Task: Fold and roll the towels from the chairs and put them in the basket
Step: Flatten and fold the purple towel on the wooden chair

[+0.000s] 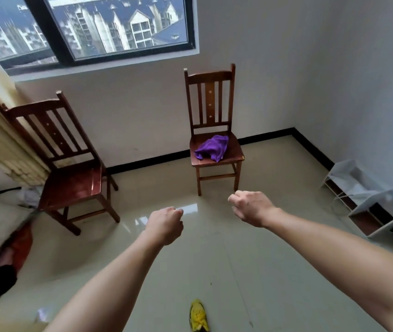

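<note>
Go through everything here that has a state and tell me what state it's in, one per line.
purple towel: crumpled, unfolded, lying on the right chair's seat
right chair: upright, towel on its seat
left chair: upright, seat bare
left hand: loosely closed, holding nothing
right hand: loosely closed, holding nothing
window: closed
basket: not in view
</note>
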### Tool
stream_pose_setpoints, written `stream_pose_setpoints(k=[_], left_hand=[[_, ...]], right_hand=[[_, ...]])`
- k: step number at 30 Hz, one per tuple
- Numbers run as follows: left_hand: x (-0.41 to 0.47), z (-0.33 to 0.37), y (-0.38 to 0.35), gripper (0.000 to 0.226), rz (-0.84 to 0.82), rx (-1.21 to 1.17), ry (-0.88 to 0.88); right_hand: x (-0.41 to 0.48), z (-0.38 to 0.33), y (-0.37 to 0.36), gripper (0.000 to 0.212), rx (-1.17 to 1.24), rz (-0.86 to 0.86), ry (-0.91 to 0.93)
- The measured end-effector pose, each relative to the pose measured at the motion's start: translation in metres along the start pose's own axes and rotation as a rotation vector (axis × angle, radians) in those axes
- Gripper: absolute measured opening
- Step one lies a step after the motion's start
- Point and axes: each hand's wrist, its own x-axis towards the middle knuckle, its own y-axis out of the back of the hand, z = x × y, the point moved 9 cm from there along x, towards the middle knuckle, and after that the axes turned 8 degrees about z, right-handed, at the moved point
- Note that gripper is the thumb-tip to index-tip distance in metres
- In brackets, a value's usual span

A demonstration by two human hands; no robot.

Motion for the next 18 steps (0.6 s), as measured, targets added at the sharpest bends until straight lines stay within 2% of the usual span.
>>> stream_pose_setpoints(k=[9,18], left_hand=[[0.2,-0.036,0.026,0.02,-0.015,0.021,-0.132],[0.394,-0.039,-0.018,0.019,-0.1,0.006,-0.14]], right_hand=[[0.149,0.098,-0.008,0.032,0.024,-0.018,-0.158],[0.294,0.229,-0.084,0.035,0.033,-0.114,-0.213]])
